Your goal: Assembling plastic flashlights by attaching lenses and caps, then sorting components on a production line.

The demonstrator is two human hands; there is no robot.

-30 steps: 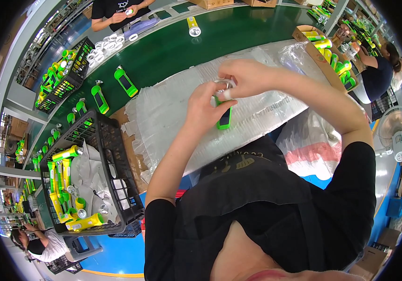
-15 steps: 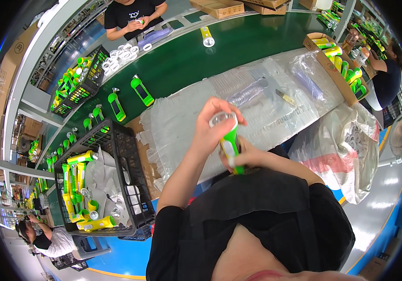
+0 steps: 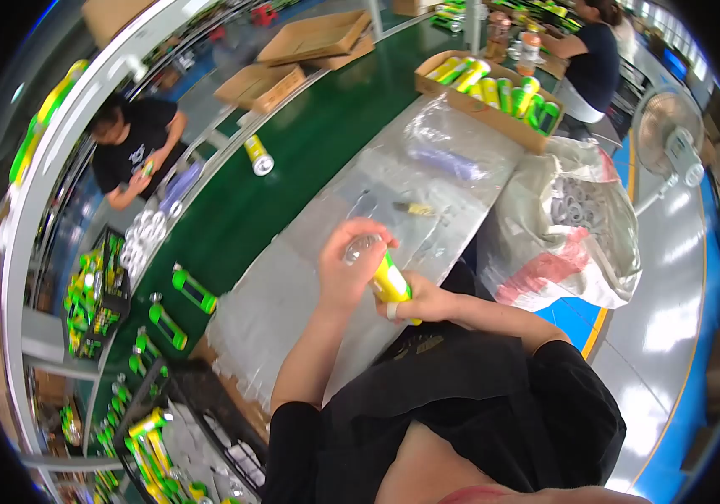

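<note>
In front of my chest, above the plastic-covered work surface (image 3: pixel 284 302), I hold a yellow and green flashlight (image 3: pixel 390 281) at a tilt. My left hand (image 3: pixel 341 262) is closed around its clear lens end, fingers curled over the top. Lower down, my right hand (image 3: pixel 424 299) wraps the yellow body near its tail, and a pale ring-like band shows at a finger. A small yellowish tool, perhaps a cutter (image 3: pixel 413 207), lies on the sheet beyond my hands.
A carton of flashlights (image 3: pixel 494 97) stands at the far right, beside a white sack (image 3: pixel 528 252) of grey rings. On the green belt (image 3: pixel 309 143) lie several flashlights. A black crate (image 3: pixel 209 420) sits lower left. A co-worker (image 3: pixel 137 151) is across the belt; a fan (image 3: pixel 670 134) stands right.
The whole view has swung to the right, bringing the sack and fan further in. The flashlight has turned in my hands from its green side to its yellow side.
</note>
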